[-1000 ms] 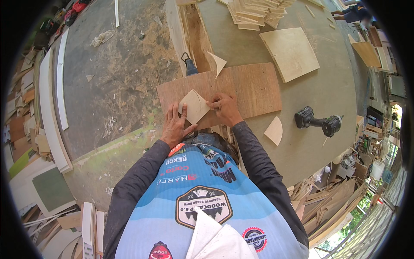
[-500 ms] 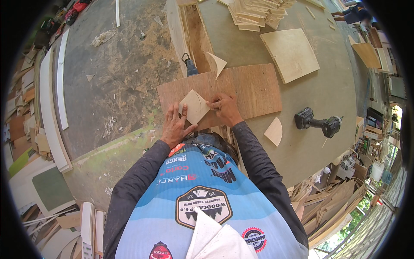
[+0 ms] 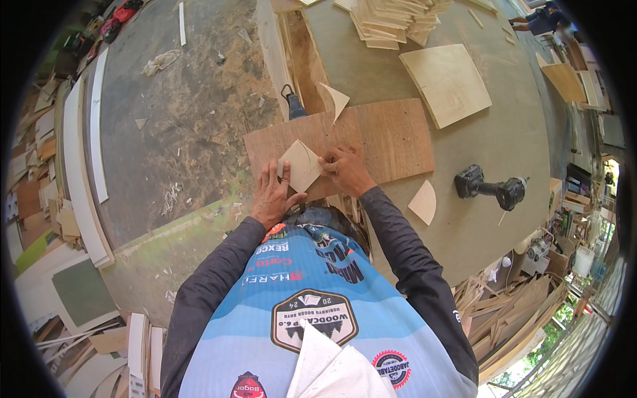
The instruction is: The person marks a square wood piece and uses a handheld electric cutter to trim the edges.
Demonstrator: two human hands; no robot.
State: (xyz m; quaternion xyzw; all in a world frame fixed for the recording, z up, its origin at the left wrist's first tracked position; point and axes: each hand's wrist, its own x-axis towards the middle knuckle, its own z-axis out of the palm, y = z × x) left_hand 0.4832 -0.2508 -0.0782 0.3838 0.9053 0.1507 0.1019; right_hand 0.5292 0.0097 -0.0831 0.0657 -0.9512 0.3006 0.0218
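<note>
A pale square piece of plywood (image 3: 298,164), turned cornerwise, lies on a brown wooden board (image 3: 391,136). A dark curved line crosses its upper face. My left hand (image 3: 271,196) rests along the piece's left side, fingers stretched and thumb apart, touching its edge. At the right corner of the piece, my right hand (image 3: 345,169) has thumb and fingertips pinched together on it. The rear end of a dark blue corded tool (image 3: 292,103) sticks out past the board's far edge; the rest is hidden beneath. A curved-sided offcut (image 3: 336,101) lies over that same edge.
Right of the board are a quarter-round offcut (image 3: 423,202) and a black cordless drill (image 3: 491,188). Farther off lie a larger plywood panel (image 3: 448,86) and a plywood stack (image 3: 395,20). A long gap (image 3: 305,60) runs between the tabletops. Another person (image 3: 541,21) is at far right.
Both hands and the plywood piece keep nearly the same place on the board. The whole view has shifted slightly.
</note>
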